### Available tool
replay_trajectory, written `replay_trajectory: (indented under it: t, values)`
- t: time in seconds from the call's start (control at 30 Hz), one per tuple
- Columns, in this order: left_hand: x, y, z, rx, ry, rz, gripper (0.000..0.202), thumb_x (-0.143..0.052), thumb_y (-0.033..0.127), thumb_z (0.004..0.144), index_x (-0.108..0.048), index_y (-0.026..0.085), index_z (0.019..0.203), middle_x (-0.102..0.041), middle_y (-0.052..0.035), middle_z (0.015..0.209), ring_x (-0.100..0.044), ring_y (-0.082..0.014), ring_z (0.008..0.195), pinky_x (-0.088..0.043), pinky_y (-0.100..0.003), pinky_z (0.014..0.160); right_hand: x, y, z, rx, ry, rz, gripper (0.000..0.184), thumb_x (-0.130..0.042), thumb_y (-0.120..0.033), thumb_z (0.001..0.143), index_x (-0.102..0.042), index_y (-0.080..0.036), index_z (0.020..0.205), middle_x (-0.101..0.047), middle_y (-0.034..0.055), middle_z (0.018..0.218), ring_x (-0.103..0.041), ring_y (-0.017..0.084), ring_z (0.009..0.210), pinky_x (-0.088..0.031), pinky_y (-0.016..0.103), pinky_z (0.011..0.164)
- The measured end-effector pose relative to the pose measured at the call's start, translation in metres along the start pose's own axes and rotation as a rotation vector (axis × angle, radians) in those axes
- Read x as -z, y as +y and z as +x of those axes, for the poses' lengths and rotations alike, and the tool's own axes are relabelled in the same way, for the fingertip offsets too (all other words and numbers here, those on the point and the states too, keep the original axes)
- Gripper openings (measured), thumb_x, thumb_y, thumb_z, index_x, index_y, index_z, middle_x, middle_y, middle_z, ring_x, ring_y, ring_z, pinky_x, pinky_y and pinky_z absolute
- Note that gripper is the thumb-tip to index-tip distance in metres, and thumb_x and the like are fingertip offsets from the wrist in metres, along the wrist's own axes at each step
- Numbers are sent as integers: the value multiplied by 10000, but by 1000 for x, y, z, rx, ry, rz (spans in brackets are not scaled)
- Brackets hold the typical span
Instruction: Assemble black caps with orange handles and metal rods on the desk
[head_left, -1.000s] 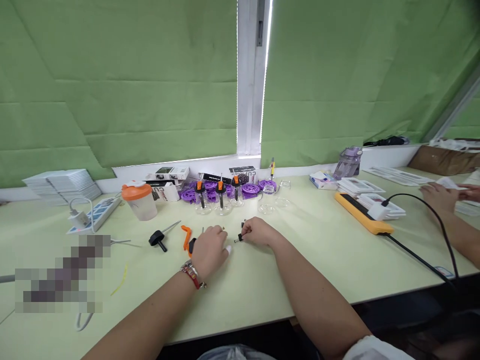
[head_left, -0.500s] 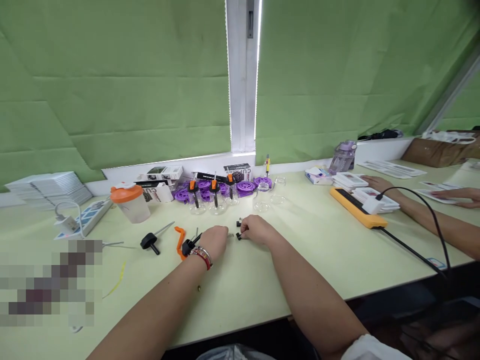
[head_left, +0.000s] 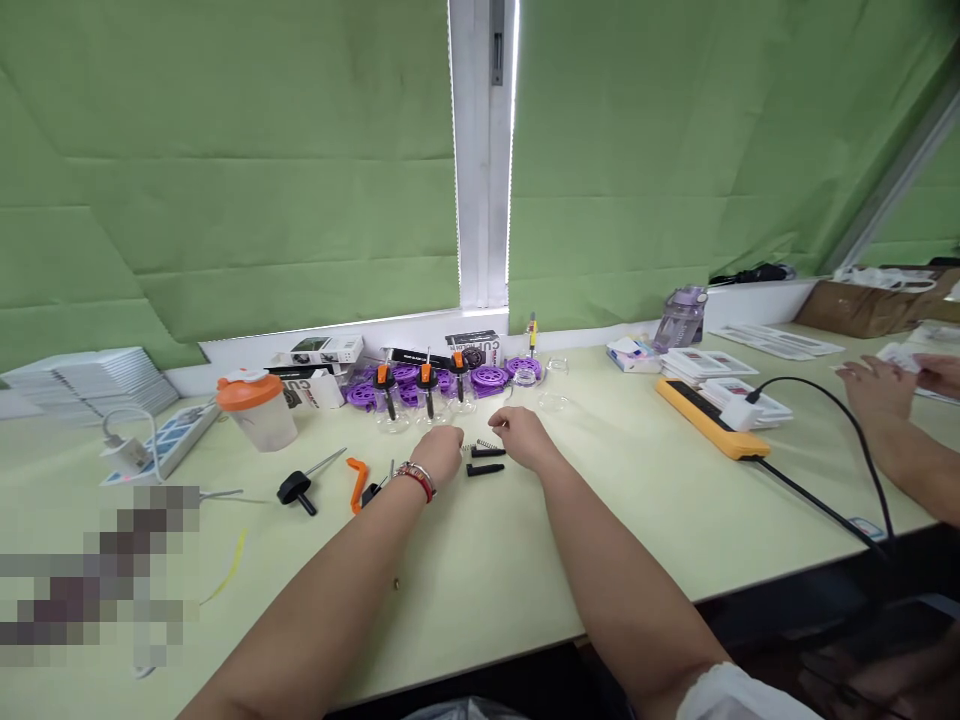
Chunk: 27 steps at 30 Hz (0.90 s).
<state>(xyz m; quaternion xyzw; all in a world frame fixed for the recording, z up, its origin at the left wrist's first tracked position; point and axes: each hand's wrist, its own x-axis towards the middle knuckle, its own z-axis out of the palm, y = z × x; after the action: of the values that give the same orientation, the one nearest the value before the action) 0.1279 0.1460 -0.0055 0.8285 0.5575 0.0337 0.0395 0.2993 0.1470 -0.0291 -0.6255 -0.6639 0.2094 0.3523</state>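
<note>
My left hand [head_left: 442,452] rests on the pale green table [head_left: 480,570], a red bracelet on its wrist and its fingers curled in; what they hold is hidden. My right hand [head_left: 525,436] is close beside it, fingers bent down and pinched at the table. Between the hands lie a small spring [head_left: 480,445] and two short black pieces [head_left: 486,460]. Just left of my left wrist are an orange lever [head_left: 356,470] and a black part with a thin rod [head_left: 373,488].
Behind the hands stand three clear cups with orange-and-black tops [head_left: 426,395], purple discs [head_left: 491,376] and small boxes. A black knob on a rod [head_left: 296,488], an orange-lidded shaker [head_left: 255,408] and a power strip [head_left: 161,440] are left. A yellow power strip [head_left: 705,415] and another person's hands [head_left: 877,385] are right.
Both hands have moved further from me, toward the cups. The black piece that my right hand held now lies on the table beside another one. The neighbour's hands have drawn back to the right.
</note>
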Motion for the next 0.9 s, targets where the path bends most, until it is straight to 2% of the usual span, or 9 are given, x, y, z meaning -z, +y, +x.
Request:
replay_trajectory:
  t: [0.07, 0.27, 0.5, 0.9]
  values:
    - [1, 5, 9, -12, 5, 2, 229, -475, 32, 702, -655, 156, 768, -663, -96, 814, -602, -192, 780, -414, -264, 657, -1, 10, 6, -40, 7, 66, 217, -537, -189, 801, -698, -185, 945, -691, 61, 932, -612, 165, 828, -449, 254, 727]
    - [-4, 12, 26, -18, -5, 6, 244, -499, 27, 665, -681, 161, 758, -673, -97, 793, -609, -198, 790, -427, -261, 661, -23, 32, 12, 8, -152, 148, 259, -543, -191, 797, -699, -195, 1005, -690, 53, 1002, -614, 168, 908, -459, 266, 806]
    - [-5, 14, 32, -39, -14, -18, 267, -498, 52, 693, -699, 174, 819, -684, -89, 823, -613, -187, 809, -433, -251, 677, -27, 31, 11, 36, -178, 50, 258, -535, -164, 804, -705, -216, 990, -691, 35, 1006, -620, 159, 882, -451, 248, 791]
    - [-2, 10, 38, -84, 33, -121, 346, -480, 55, 712, -691, 180, 956, -685, -92, 971, -608, -201, 911, -444, -264, 772, -24, 30, 8, 6, -187, 80, 281, -508, -134, 812, -702, -209, 1001, -687, 40, 1018, -616, 160, 911, -446, 247, 822]
